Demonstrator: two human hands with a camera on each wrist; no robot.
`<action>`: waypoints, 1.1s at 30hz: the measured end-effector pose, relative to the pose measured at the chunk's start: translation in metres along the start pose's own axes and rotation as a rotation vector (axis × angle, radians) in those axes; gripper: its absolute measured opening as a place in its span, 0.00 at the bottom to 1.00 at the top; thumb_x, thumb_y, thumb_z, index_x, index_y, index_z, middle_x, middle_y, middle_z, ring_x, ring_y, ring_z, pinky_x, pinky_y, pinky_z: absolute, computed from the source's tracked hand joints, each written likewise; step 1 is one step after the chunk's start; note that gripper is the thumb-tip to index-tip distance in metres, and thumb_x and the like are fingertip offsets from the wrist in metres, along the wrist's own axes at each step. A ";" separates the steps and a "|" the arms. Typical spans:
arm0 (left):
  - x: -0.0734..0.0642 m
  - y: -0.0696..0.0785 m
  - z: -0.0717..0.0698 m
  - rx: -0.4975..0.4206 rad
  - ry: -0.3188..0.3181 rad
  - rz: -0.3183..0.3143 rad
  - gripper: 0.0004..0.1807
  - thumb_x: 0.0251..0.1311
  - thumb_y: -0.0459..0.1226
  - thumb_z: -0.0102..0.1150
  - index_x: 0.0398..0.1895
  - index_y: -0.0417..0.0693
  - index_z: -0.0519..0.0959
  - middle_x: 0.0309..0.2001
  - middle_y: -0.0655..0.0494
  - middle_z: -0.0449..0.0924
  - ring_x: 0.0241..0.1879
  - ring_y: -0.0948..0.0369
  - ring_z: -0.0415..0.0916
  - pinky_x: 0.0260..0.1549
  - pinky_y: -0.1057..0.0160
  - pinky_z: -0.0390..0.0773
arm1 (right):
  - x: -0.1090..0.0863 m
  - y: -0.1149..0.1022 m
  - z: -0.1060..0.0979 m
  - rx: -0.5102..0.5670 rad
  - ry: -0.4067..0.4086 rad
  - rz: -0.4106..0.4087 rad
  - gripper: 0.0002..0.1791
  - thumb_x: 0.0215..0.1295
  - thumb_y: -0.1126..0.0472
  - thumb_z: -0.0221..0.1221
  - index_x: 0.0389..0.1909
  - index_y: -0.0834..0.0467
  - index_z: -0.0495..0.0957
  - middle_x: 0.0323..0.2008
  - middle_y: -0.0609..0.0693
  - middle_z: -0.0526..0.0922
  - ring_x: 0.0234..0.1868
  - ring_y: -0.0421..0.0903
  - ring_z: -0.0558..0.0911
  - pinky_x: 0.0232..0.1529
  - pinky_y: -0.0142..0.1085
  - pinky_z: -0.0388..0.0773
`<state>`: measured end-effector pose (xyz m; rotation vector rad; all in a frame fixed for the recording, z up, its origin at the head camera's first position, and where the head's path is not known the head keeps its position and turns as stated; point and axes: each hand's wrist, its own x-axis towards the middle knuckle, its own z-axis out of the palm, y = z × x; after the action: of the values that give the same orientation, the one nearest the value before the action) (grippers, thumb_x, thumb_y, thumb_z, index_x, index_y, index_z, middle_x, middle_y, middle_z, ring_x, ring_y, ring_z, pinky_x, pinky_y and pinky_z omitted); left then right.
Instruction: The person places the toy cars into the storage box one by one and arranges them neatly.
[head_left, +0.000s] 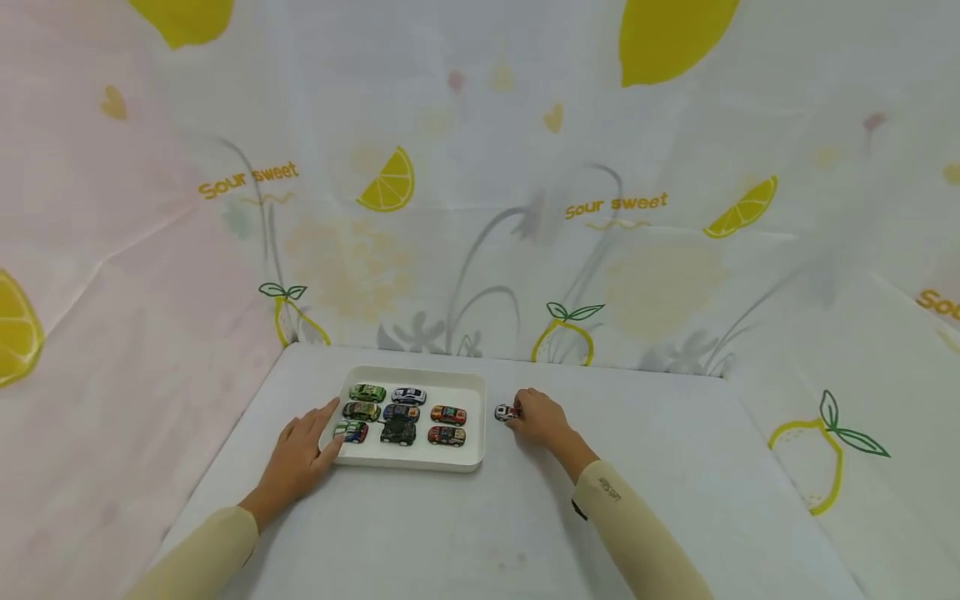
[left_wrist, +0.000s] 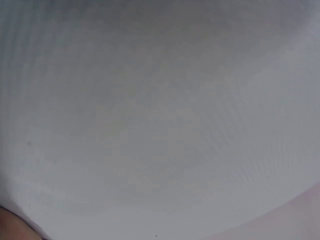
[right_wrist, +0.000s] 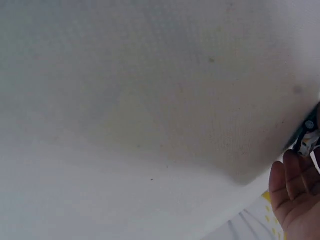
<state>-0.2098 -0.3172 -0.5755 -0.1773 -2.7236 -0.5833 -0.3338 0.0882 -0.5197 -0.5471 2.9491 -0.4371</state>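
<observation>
My right hand (head_left: pixel 542 419) pinches a small white toy car (head_left: pixel 506 412) with red and dark markings, just right of the white tray (head_left: pixel 480 383). In the right wrist view, the fingers (right_wrist: pixel 295 175) sit at the toy car (right_wrist: pixel 309 142), which is cut off by the frame edge. My left hand (head_left: pixel 298 452) lies along the tray's left side, fingers extended and thumb near the front left corner. Several toy cars stand inside the tray: a green one (head_left: pixel 367 392), a black one (head_left: pixel 398 431) and a red one (head_left: pixel 447 436) among them. The left wrist view shows mostly the white surface.
A white-covered table (head_left: pixel 420 533) carries the tray. Behind it and at both sides hangs a pale cloth (head_left: pixel 465 100) printed with lemons and lettering; its lower edge meets the table's back edge.
</observation>
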 end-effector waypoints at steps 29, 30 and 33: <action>-0.002 -0.004 -0.002 0.005 0.006 0.006 0.35 0.69 0.47 0.52 0.76 0.49 0.58 0.65 0.34 0.69 0.66 0.36 0.63 0.63 0.32 0.54 | 0.019 -0.052 0.004 0.131 0.280 -0.148 0.19 0.65 0.51 0.65 0.51 0.57 0.82 0.45 0.50 0.79 0.37 0.41 0.77 0.35 0.34 0.77; -0.002 -0.004 -0.001 0.002 0.007 0.008 0.35 0.69 0.47 0.52 0.76 0.49 0.58 0.65 0.34 0.69 0.66 0.36 0.63 0.63 0.32 0.54 | 0.021 -0.055 0.004 0.140 0.283 -0.153 0.19 0.64 0.51 0.65 0.51 0.58 0.82 0.44 0.50 0.79 0.37 0.42 0.78 0.36 0.35 0.77; 0.000 -0.003 0.001 -0.009 0.009 0.012 0.35 0.69 0.47 0.52 0.77 0.50 0.57 0.66 0.35 0.69 0.67 0.37 0.62 0.64 0.32 0.53 | 0.027 -0.065 0.004 0.134 0.268 -0.158 0.20 0.65 0.50 0.65 0.52 0.57 0.82 0.45 0.50 0.80 0.38 0.43 0.79 0.38 0.37 0.77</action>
<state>-0.2109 -0.3195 -0.5780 -0.1922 -2.7101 -0.5920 -0.3364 0.0195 -0.5060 -0.7624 3.1059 -0.7752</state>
